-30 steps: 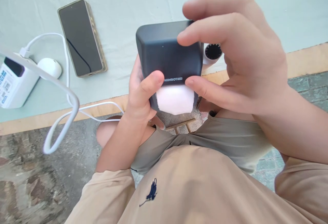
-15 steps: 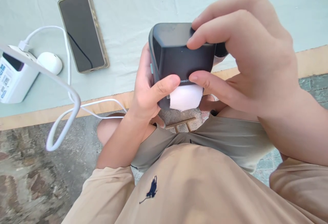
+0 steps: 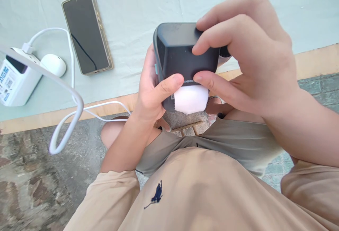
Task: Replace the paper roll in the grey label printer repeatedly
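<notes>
A black label printer [image 3: 189, 60] is held up over the table's near edge. White paper [image 3: 191, 98] sticks out of its lower side. Around the printer's left side my left hand [image 3: 153, 86] is wrapped, its thumb lying on the front near the paper. My right hand [image 3: 254, 54] grips the right part of the printer, fingertips on the upper face and thumb just above the paper. A dark round part shows behind my right fingers; what it belongs to is mostly hidden.
A phone [image 3: 86, 33] lies on the pale cloth-covered table [image 3: 143, 5]. Left of it are a white power bank [image 3: 19, 83] and a small white rounded case [image 3: 53, 65]. A white cable [image 3: 71, 125] loops over the table's near edge.
My right hand has shifted slightly left and down along with the printer's surface. The paper shows a little higher. My left hand keeps its hold.
</notes>
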The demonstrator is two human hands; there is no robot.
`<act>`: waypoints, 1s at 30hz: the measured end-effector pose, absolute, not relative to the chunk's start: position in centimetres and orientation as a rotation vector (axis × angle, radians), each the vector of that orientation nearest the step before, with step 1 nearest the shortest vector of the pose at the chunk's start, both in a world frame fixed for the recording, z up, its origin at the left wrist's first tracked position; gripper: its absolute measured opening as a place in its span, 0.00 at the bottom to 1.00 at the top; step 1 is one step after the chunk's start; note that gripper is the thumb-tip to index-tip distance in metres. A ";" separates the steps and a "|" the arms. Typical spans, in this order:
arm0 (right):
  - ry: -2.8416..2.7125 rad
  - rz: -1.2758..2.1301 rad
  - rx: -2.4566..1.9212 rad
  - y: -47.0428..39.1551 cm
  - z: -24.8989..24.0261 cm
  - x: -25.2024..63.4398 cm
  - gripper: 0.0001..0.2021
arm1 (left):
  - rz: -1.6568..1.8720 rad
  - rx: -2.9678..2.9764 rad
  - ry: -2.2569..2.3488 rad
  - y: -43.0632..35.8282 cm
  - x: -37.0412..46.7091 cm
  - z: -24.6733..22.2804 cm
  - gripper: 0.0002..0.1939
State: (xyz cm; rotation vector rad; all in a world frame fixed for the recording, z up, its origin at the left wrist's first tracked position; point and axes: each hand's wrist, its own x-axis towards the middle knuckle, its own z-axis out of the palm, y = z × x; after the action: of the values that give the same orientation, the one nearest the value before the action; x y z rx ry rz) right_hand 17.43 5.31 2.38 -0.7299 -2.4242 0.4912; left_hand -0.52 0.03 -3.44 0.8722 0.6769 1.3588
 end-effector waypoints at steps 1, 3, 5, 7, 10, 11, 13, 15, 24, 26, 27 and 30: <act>-2.420 0.488 -0.724 5.3 2.3 17.4 0.15 | 1.353 0.855 0.704 0.0 -0.5 -3.1 0.26; -2.420 0.477 -0.705 5.4 2.2 17.5 0.15 | 1.330 0.810 0.763 -0.1 -0.5 -2.5 0.24; -2.425 0.479 -0.704 5.5 2.2 17.5 0.15 | 1.313 0.791 0.760 -0.1 -0.5 -2.7 0.23; -2.437 0.489 -0.728 5.6 2.1 17.5 0.14 | 1.345 0.824 0.683 0.2 -0.5 -3.5 0.24; -2.444 0.488 -0.741 5.6 2.1 17.5 0.14 | 1.402 0.889 0.605 0.4 -0.6 -5.0 0.26; -2.446 0.485 -0.737 5.6 2.1 17.5 0.14 | 1.399 0.903 0.605 0.4 -0.6 -5.3 0.27; -2.450 0.479 -0.739 5.6 2.2 17.6 0.14 | 1.385 0.910 0.614 0.4 -0.6 -5.4 0.27; -2.462 0.483 -0.751 5.6 2.2 17.7 0.15 | 1.401 0.897 0.598 0.4 -0.5 -4.9 0.26; -2.508 0.476 -0.783 5.9 2.2 18.4 0.19 | 1.433 0.708 0.790 1.1 0.2 -3.7 0.17; -2.504 0.488 -0.763 5.9 2.0 18.6 0.20 | 1.437 0.724 0.797 1.1 0.2 -3.8 0.17; -2.501 0.498 -0.758 5.9 2.0 18.7 0.20 | 1.436 0.727 0.788 1.0 0.2 -3.9 0.17; -2.499 0.522 -0.751 5.8 2.0 19.0 0.21 | 1.451 0.732 0.744 0.8 0.2 -3.6 0.16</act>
State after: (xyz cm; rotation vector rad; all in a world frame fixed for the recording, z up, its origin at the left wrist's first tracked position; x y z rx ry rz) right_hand 19.02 5.75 2.01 -0.7513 -2.4987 0.5221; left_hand 0.18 0.80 -3.59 0.7320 0.7445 1.4513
